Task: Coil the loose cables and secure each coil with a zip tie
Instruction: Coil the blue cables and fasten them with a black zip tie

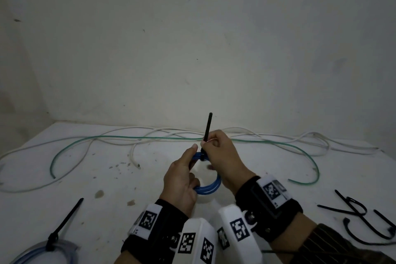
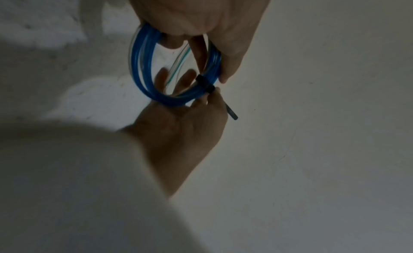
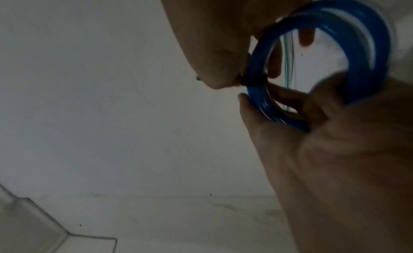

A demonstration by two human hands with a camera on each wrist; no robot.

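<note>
A blue cable coil (image 1: 206, 189) is held upright above the white table (image 1: 267, 178). My left hand (image 1: 186, 170) grips it on its left side, thumb along the top and fingers through the loop. A black zip tie (image 1: 207, 129) is wrapped around the top of the coil, its tail pointing up. My right hand (image 1: 208, 146) pinches that tail just above the coil. In the left wrist view the zip tie band (image 2: 204, 83) circles the coil (image 2: 143, 76), and my right hand (image 2: 201, 105) holds the tail. The right wrist view shows the coil (image 3: 368, 44) and band (image 3: 252, 82).
A loose green cable (image 1: 150, 138) and a white cable (image 1: 131, 152) sprawl across the back of the table by the wall. A clear coil (image 1: 42, 248) tied with a black zip tie (image 1: 64, 221) lies front left. Several spare zip ties (image 1: 360, 214) lie front right.
</note>
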